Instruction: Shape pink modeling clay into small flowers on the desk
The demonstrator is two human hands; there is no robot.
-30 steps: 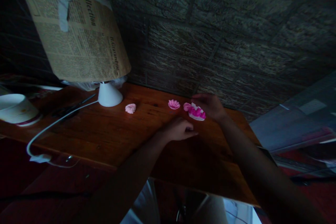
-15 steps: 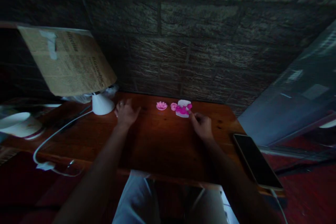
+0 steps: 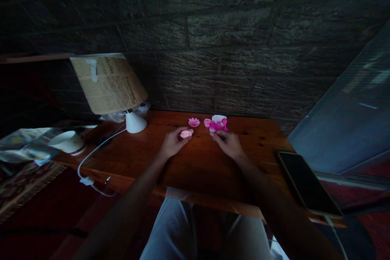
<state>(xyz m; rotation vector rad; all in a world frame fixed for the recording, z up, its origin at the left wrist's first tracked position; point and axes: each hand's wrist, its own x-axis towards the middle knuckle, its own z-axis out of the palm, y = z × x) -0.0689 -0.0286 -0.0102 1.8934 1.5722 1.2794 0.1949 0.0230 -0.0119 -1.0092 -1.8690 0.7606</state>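
Observation:
My left hand point(image 3: 172, 143) is closed around a pale pink flower point(image 3: 186, 133), above the wooden tabletop. Beyond it a brighter pink flower point(image 3: 194, 122) with pointed petals lies on the wood. My right hand point(image 3: 229, 144) is closed, its thumb and fingertips pinched at the lower edge of a white piece point(image 3: 219, 118) that carries several magenta flowers point(image 3: 219, 125). The fingers hide part of that edge. Touching the piece's left side is a small round pink flower point(image 3: 207, 123).
A lamp with a newsprint shade point(image 3: 109, 83) stands at the left, its white cord point(image 3: 91, 153) hanging over the front edge. Farther left a paper cup point(image 3: 68, 143) sits by a crumpled plastic bag point(image 3: 26, 144). A phone point(image 3: 309, 183) lies at the right; a dark brick wall point(image 3: 201, 61) rises behind.
My left hand has moved right from beside the lamp and now has a pale pink flower in it. My right hand has shifted from the white piece's right side to its lower edge.

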